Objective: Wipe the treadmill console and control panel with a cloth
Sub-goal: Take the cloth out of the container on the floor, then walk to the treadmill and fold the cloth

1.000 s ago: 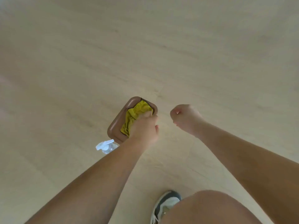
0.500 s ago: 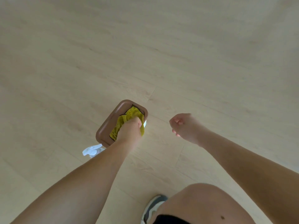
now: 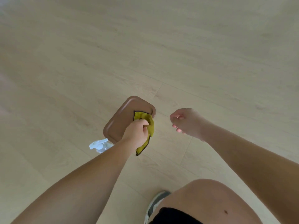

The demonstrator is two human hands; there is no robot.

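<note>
The yellow cloth [image 3: 146, 118] is coming up out of the brown tray [image 3: 119, 115]; a second ago it was lying bunched inside the tray under the left hand [image 3: 136, 132], and now it is hanging from that hand, with most of the tray's bed showing bare. One corner is still trailing over the tray's right end (whether it is touching the tray I cannot tell), and the other tail is drooping on the near side, past the tray's edge and over the pale wooden floor [image 3: 210, 62].

For the task this is meaning that the cloth is in hand and the pick-up is all but done; the wiping itself is not yet beginning, since no treadmill console or control panel is showing anywhere in view; I judge that the person will be needing to rise and turn toward the machine.

The left arm is reaching down and far from the near left, wrist bent, fingers and thumb curling tightly around a bunch of the cloth; the right hand [image 3: 186, 123] is hovering just right of the tray, apart from it, fingers loosely curling inward and holding nothing. A clear spray bottle [image 3: 100, 145] is lying on the floor just beside the tray's near end, partly hidden behind the left forearm; a bent knee [image 3: 208, 198] and a shoe [image 3: 155, 203] are showing at the near edge.
</note>
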